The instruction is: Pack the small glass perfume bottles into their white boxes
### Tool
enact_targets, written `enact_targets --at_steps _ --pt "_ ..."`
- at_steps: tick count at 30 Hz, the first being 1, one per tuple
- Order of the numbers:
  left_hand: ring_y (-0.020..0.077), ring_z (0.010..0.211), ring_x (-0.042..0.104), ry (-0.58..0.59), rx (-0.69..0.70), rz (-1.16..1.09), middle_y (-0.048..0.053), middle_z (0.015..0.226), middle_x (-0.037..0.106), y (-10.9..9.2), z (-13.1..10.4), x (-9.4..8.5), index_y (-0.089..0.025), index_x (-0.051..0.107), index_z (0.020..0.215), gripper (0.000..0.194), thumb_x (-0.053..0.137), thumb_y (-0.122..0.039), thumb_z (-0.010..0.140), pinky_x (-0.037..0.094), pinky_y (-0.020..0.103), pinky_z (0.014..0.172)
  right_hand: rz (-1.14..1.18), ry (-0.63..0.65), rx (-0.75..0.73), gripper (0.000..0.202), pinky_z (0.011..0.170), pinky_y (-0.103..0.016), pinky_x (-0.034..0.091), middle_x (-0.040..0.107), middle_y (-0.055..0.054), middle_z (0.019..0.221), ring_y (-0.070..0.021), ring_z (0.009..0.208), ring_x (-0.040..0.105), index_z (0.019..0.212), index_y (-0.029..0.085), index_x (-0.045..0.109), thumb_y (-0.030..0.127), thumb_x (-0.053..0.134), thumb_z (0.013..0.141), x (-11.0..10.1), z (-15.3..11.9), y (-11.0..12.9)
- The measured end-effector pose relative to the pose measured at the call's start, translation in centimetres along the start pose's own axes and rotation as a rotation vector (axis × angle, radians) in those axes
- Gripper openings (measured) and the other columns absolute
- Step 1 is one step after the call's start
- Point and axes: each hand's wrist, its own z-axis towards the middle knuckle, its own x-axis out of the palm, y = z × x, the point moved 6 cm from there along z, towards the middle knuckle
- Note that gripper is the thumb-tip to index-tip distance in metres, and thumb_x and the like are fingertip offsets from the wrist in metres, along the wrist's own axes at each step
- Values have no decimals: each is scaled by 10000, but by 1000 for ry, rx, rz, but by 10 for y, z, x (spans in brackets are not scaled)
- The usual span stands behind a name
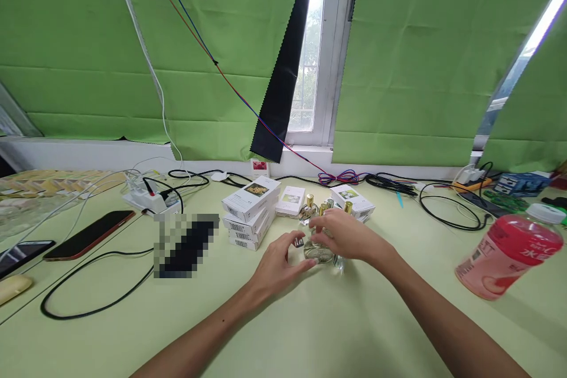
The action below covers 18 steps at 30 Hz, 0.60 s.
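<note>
A small clear glass perfume bottle (pixel 319 253) is between my hands, low over the table or resting on it. My left hand (pixel 278 260) curls around its left side, thumb along the lower edge and index finger by a small dark, shiny cap (pixel 299 243). From above and the right, my right hand (pixel 343 231) closes its fingers on the same bottle, hiding part of it. Just behind stands another perfume bottle (pixel 309 210) with a gold cap. More gold and silver caps (pixel 348 207) show past my right hand, their bottles mostly covered.
Left of the hands is a stack of white boxes (pixel 251 212); further white boxes (pixel 290 201) lie behind. A pink drink bottle (pixel 509 251) stands at right. Phones (pixel 91 235), a power strip (pixel 153 198) and black cables (pixel 390 183) lie around.
</note>
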Motion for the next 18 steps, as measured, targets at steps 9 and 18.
enact_targets --at_steps 9,18 --pt "160 713 588 49 51 81 29 1011 633 -5 1 10 -265 675 1217 342 668 -412 909 454 289 688 -8 -36 86 231 852 -301 457 758 -125 1133 -259 1071 676 1124 167 749 277 668 938 -23 41 -33" --pt "120 583 565 16 52 137 38 1035 565 2 -8 -6 -229 661 1147 312 591 -444 932 481 313 656 -269 288 84 491 773 -309 486 769 -108 1119 -304 1040 707 1174 216 751 397 858 730 3 58 -34"
